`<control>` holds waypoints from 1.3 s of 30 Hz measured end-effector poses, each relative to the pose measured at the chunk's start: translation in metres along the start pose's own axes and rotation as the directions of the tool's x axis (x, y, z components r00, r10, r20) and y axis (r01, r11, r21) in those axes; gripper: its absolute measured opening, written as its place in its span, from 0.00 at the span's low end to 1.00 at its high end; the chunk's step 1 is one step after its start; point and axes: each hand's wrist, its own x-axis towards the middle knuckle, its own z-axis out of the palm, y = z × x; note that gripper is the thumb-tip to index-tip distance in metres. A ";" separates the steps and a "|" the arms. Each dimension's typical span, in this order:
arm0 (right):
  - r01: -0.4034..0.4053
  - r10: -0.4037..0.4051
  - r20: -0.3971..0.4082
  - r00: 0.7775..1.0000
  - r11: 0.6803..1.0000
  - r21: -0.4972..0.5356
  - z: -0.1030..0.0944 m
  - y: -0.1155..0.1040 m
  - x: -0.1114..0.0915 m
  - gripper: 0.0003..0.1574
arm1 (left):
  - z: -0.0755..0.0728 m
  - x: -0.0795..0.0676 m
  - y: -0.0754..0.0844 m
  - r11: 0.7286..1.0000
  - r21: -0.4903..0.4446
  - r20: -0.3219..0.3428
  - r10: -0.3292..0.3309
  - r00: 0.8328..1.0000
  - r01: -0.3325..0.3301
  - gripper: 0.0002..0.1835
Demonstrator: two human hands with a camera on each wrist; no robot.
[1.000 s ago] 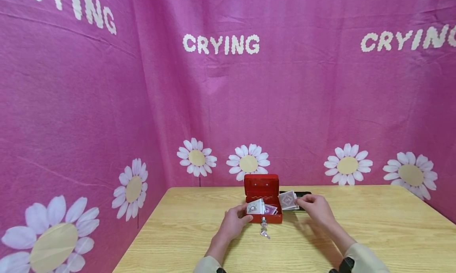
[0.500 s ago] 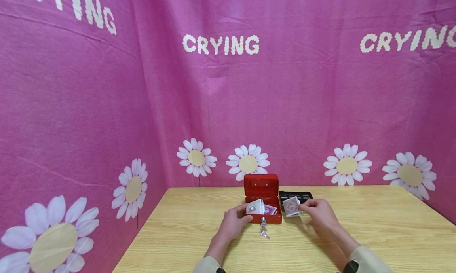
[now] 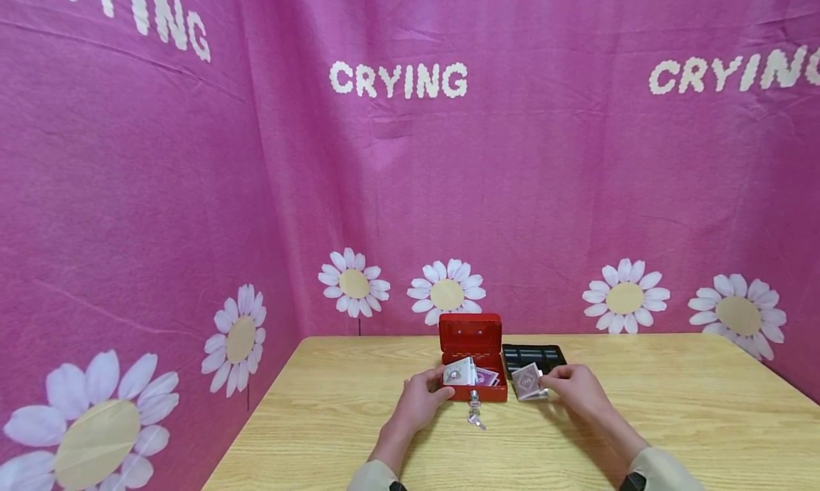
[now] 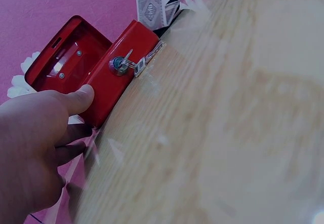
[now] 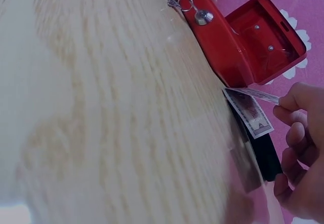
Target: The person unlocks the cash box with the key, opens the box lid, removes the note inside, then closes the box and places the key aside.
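Observation:
A red cash box (image 3: 490, 394) stands on the table with its lid raised. Pale folded banknotes (image 3: 458, 371) and purple banknotes (image 3: 485, 377) lie inside it. My left hand (image 3: 418, 403) holds the box's front left corner; its thumb lies on the front in the left wrist view. To the right of the box, my right hand (image 3: 579, 391) pinches a folded greyish-purple banknote (image 3: 527, 381) between thumb and forefinger. The right wrist view shows this banknote (image 5: 250, 115) hanging partly unfolded. Behind it lies a black compartmented tray (image 3: 537, 352), partly hidden.
Keys on a ring (image 3: 475, 418) hang from the lock at the box's front. The wooden table (image 3: 666, 384) extends to both sides. A purple cloth with daisies (image 3: 525, 192) closes off the back and left.
My right hand has drawn the banknote slightly right and toward me, uncovering more of the black tray. The left hand stays on the box.

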 end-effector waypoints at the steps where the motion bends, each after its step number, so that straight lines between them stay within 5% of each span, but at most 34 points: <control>1: 0.002 -0.002 0.000 1.000 1.000 -0.003 0.001 0.001 0.000 0.14 | 0.000 0.000 0.000 1.000 0.000 0.000 0.002 1.000 -0.002 0.28; 39: 0.019 -0.032 -0.087 0.996 0.989 -0.146 0.006 0.008 -0.002 0.15 | -0.001 -0.001 0.002 1.000 0.017 -0.013 -0.019 1.000 0.019 0.28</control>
